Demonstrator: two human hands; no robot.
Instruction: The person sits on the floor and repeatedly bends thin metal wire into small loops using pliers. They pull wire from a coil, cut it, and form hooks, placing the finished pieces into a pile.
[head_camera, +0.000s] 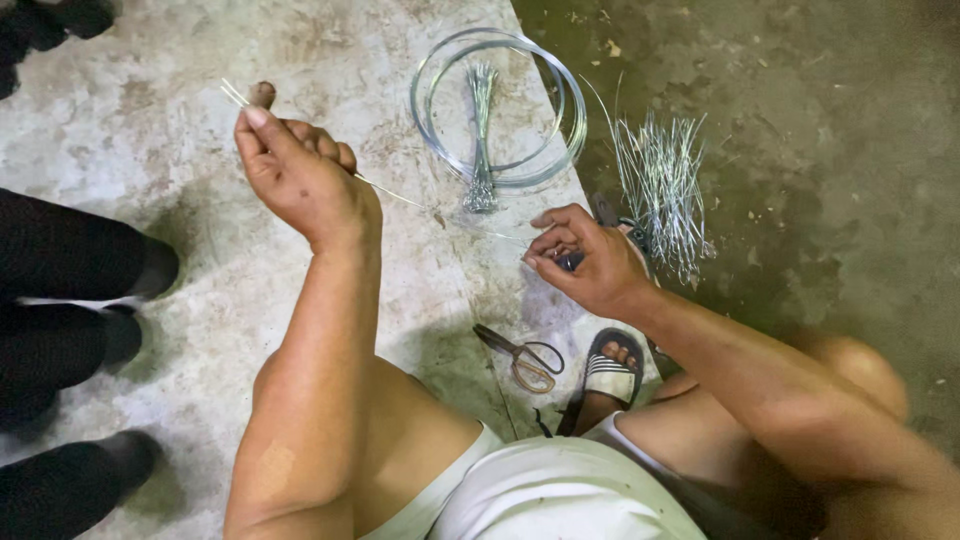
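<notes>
Thin silver wire length (380, 188) pinched in raised left hand (300, 175), fingers curled shut, right hand (585, 262) closed around dark-handled tool (572, 260), coiled silver wire ring (498, 105) lying beyond, scissors (525, 358) set beside sandalled foot (610, 370).

Pale stained concrete slab (200, 300) left, darker dirty floor (820, 150) right

Thin pale wire (385, 190), taut between hands

A round coil of grey wire (497, 110) lies on the concrete floor (150, 130), with a bundle of cut wire pieces (481, 140) inside it. A loose pile of short silver wires (662, 190) lies right of the coil. Metal scissors with brownish handles (522, 356) lie nearer, beside a sandalled foot (612, 372).
</notes>
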